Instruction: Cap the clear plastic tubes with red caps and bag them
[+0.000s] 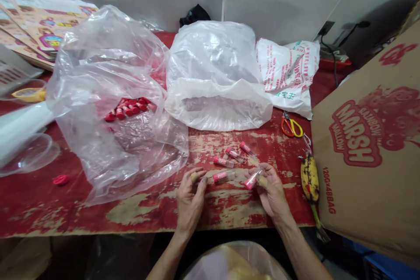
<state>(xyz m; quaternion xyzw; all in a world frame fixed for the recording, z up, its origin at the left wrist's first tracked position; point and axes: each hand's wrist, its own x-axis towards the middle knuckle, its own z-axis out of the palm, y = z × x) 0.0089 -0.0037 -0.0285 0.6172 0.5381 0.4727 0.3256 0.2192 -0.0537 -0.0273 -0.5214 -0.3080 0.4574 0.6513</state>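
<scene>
My right hand (271, 190) grips a small clear plastic tube (252, 179) with a pink-red end, held between thumb and fingers. To its left, my left hand (191, 197) is empty, thumb and fingers apart and slightly curled. Tan tape wraps a finger on the left hand and the thumb area of the right. Between the hands lies another pink-ended tube (223, 176). Just beyond it, three similar tubes rest on the worn red table (151, 210), one of them a tube (234, 154) in the middle.
On the left, a clear plastic bag (108, 74) holds several red-capped pieces (129, 108). Behind the tubes sits a white plastic bag (216, 61). Scissors (291, 127), a spotted banana (310, 179) and a large carton (367, 140) stand at the right. A red piece (61, 180) lies far left.
</scene>
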